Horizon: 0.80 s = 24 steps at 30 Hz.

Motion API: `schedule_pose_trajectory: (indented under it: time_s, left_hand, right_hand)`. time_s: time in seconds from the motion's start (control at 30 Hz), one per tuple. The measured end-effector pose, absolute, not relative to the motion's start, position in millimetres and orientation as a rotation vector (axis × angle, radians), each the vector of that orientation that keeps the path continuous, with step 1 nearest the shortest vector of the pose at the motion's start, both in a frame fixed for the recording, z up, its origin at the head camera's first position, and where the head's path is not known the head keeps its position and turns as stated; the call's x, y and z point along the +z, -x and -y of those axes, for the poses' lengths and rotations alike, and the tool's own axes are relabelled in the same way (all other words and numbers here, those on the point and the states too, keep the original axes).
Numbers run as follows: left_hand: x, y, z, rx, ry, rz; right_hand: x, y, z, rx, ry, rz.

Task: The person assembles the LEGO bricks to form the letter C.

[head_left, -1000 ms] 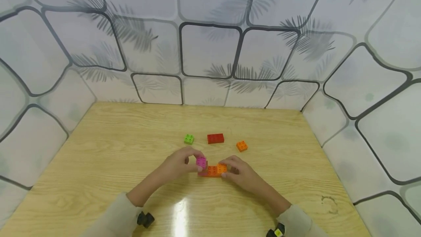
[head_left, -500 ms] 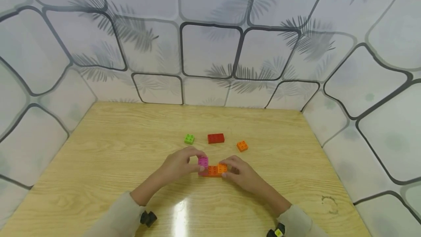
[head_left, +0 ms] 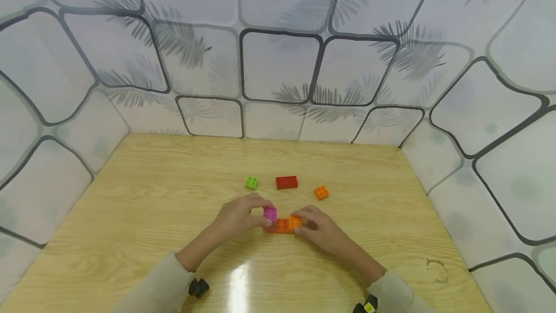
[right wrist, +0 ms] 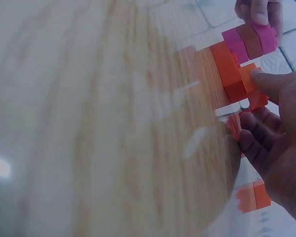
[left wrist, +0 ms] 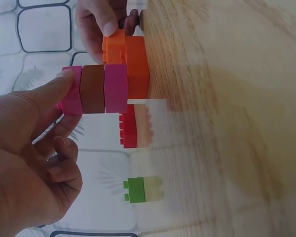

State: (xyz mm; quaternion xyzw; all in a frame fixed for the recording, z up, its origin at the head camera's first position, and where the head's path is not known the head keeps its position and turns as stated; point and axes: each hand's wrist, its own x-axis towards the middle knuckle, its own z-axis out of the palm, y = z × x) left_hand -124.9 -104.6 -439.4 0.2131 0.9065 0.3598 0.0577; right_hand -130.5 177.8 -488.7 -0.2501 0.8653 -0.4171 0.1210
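Observation:
A stack of toy building bricks, a pink brick [left wrist: 75, 91] on top, a brown brick [left wrist: 92, 89] in the middle and another pink brick [left wrist: 116, 89] below, stands at the left end of a long orange base brick [head_left: 282, 226]. My left hand [head_left: 236, 217] pinches the top pink brick between thumb and fingers. At the base's right end sits a small orange brick [head_left: 295, 221], its studs up. My right hand [head_left: 321, 229] pinches this small brick from the right, thumb [right wrist: 269, 84] against its side. Between the two, bare studs show on the base.
Behind the hands lie a green brick [head_left: 251, 183], a red brick [head_left: 286, 182] and another small orange brick [head_left: 321, 192], spaced apart in a row. The wooden table [head_left: 152, 182] is bounded by a patterned wall [head_left: 278, 71] at the back and sides.
The pink and brown stack has shifted slightly right and straightened over the left end of the orange base, with my left hand on it. My right hand keeps its hold.

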Motion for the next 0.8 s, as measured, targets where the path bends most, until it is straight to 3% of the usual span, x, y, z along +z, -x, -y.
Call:
schedule_pose_trajectory:
  time_s: [0.8]
  left_hand:
    - [-442,125,112,1.186,-0.545,-2.608]
  right_hand:
    - [-490,131,-178,-1.221,0.776,-2.542]
